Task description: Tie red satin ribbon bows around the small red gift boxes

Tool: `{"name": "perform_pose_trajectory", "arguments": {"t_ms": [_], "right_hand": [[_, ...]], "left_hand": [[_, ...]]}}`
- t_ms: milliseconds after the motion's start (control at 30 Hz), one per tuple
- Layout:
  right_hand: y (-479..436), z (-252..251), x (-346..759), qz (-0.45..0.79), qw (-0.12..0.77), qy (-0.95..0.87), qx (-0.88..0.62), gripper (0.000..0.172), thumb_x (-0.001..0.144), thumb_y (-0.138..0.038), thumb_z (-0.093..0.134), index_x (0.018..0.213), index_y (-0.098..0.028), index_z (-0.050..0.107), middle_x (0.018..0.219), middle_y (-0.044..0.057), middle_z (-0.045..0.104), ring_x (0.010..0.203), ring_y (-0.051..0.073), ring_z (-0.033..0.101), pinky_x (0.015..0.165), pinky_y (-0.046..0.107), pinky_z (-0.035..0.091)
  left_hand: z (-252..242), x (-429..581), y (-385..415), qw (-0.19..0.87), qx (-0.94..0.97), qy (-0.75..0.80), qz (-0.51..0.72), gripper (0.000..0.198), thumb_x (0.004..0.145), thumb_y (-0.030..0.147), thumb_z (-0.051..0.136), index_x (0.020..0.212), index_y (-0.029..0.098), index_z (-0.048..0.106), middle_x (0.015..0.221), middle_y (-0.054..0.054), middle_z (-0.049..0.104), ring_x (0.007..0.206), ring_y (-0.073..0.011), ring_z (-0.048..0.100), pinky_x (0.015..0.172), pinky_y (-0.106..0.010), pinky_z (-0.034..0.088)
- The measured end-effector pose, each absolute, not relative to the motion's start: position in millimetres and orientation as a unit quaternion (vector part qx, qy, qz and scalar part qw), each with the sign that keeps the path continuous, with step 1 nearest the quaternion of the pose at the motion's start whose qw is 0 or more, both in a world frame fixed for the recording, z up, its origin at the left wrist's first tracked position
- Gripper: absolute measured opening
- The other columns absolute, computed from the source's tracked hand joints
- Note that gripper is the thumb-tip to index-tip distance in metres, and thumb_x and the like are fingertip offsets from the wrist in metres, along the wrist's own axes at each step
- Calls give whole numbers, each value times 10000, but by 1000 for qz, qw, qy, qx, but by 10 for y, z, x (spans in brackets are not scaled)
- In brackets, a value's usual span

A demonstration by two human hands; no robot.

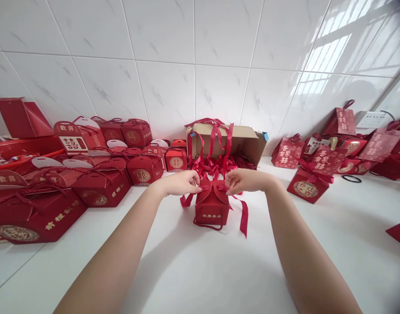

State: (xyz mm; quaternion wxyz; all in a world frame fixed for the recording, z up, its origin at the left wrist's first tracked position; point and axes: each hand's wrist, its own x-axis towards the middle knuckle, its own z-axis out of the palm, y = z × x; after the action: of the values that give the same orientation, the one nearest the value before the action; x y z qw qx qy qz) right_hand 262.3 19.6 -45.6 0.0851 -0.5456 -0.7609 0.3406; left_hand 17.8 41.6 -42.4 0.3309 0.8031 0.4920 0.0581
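Note:
A small red gift box (pixel 212 214) with gold lettering stands upright on the white table in front of me. A red ribbon (pixel 244 218) runs across its top, with loose tails hanging out on both sides. My left hand (pixel 182 183) pinches the ribbon at the box's upper left. At the upper right, my right hand (pixel 247 180) pinches the other side of it. Curved top flaps of the box meet between my fingers. A twisted cord handle (pixel 208 226) droops against the front of the box and onto the table.
Behind the box, a cardboard carton (pixel 244 135) lies on its side, with red ribbons (pixel 216 135) draped over it. Finished-looking red boxes (pixel 100 185) crowd the left. Smaller boxes (pixel 307 183) and a black ring (pixel 351 179) lie right, near a white power strip (pixel 370 118).

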Motion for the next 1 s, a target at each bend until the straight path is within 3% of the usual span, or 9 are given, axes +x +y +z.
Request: {"name": "perform_pose_trajectory", "arguments": {"t_ms": [200, 367, 467, 633, 767, 867, 1000], "right_hand": [[191, -526, 2629, 386, 152, -754, -509, 230, 670, -347, 699, 858, -244, 616, 896, 26, 683, 737, 143, 592, 600, 254, 415], [81, -471, 2637, 392, 195, -766, -470, 127, 679, -344, 652, 748, -249, 699, 682, 23, 652, 588, 106, 532, 576, 284, 367], [56, -445, 2632, 397, 197, -768, -462, 119, 671, -345, 654, 666, -240, 708, 672, 35, 646, 562, 100, 508, 574, 294, 360], [71, -476, 2621, 436, 211, -746, -457, 78, 641, -302, 688, 685, -238, 675, 635, 25, 613, 543, 102, 490, 560, 294, 357], [91, -495, 2621, 452, 220, -728, -466, 150, 582, -258, 725, 717, -242, 664, 664, 27, 616, 598, 126, 545, 563, 291, 369], [83, -474, 2618, 422, 200, -744, -478, 109, 579, -255, 725, 607, -238, 621, 613, 10, 572, 590, 127, 540, 553, 288, 357], [36, -422, 2625, 372, 149, -774, -490, 305, 636, -291, 700, 444, -207, 479, 504, -12, 470, 501, 91, 434, 523, 293, 292]], "left_hand": [[-350, 94, 424, 326, 814, 480, 38, 260, 667, 458, 622, 752, 220, 563, 649, 26, 543, 562, -127, 444, 534, -239, 308], [-294, -67, 476, 316, 810, 494, 15, 232, 662, 450, 621, 688, 219, 630, 700, 6, 572, 666, -152, 484, 599, -241, 338], [-288, -136, 509, 337, 798, 499, 14, 267, 649, 476, 631, 632, 209, 636, 732, -4, 598, 727, -169, 508, 644, -245, 351], [-270, -187, 533, 348, 793, 499, 16, 297, 669, 500, 614, 641, 209, 665, 782, -21, 637, 789, -188, 518, 725, -262, 357], [-215, -201, 495, 357, 786, 504, 32, 404, 694, 600, 568, 686, 216, 695, 848, -37, 669, 861, -209, 524, 793, -280, 358], [-185, -212, 467, 352, 784, 510, 39, 445, 694, 629, 556, 679, 207, 696, 861, -50, 674, 892, -222, 535, 834, -289, 359], [-175, -229, 458, 348, 783, 514, 40, 458, 698, 645, 544, 664, 210, 682, 881, -45, 672, 932, -224, 537, 891, -298, 346]]}}
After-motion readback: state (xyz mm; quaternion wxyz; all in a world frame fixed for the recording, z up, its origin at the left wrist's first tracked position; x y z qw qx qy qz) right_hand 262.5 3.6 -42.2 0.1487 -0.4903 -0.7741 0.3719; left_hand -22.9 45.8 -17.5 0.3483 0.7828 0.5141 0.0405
